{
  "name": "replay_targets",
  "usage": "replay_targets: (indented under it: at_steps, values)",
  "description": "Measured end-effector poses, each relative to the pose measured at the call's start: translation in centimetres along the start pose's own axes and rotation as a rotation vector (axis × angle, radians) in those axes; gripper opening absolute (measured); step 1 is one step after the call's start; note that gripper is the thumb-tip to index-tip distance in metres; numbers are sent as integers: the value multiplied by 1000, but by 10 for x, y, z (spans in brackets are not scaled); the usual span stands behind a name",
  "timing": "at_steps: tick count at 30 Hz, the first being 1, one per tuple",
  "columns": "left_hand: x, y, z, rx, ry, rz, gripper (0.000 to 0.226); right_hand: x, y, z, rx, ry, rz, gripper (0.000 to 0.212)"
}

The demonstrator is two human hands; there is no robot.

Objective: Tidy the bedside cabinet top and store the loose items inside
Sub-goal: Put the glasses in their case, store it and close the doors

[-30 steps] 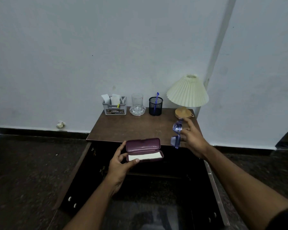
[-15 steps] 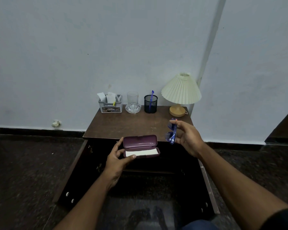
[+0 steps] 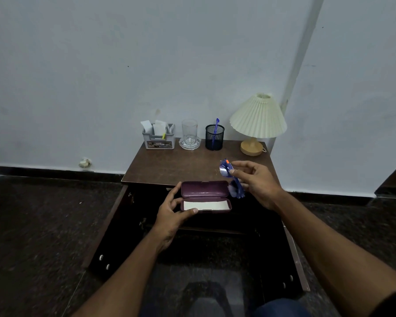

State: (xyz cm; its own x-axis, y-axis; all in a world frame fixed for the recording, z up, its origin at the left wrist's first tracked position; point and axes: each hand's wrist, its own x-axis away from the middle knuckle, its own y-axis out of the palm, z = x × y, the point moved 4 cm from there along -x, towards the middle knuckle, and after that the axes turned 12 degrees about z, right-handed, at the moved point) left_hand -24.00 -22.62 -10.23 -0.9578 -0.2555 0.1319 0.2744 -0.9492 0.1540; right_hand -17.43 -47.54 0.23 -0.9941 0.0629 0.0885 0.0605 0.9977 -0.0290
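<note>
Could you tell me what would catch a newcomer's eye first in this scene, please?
Probably the open maroon glasses case, held by the left hand in front of the cabinet top, with blue glasses pinched in the right hand just beside it. Next, the pleated cream lamp at the back right corner.

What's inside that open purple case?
The glasses case in the left hand holds only a white cloth or liner; whatever lies beneath it is covered.

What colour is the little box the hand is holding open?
The glasses case in the left hand is dark purple, with a white lining inside. The head view shows it.
</note>
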Motion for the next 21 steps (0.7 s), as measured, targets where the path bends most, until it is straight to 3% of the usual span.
replay_targets:
  at_steps: [4, 12, 17, 21]
  values:
    - [1, 3, 1, -13, 18, 3, 99, 4, 15, -1, 175, -60, -62, 34]
    - [5, 7, 5, -6, 35, 36, 99, 16, 52, 4, 413, -158, -160, 4]
    - [9, 9, 8, -6, 30, 37, 99, 19, 59, 3, 462, -184, -86, 9]
    - [10, 10, 10, 6, 21, 41, 100, 23, 59, -2, 351, -70, -35, 18]
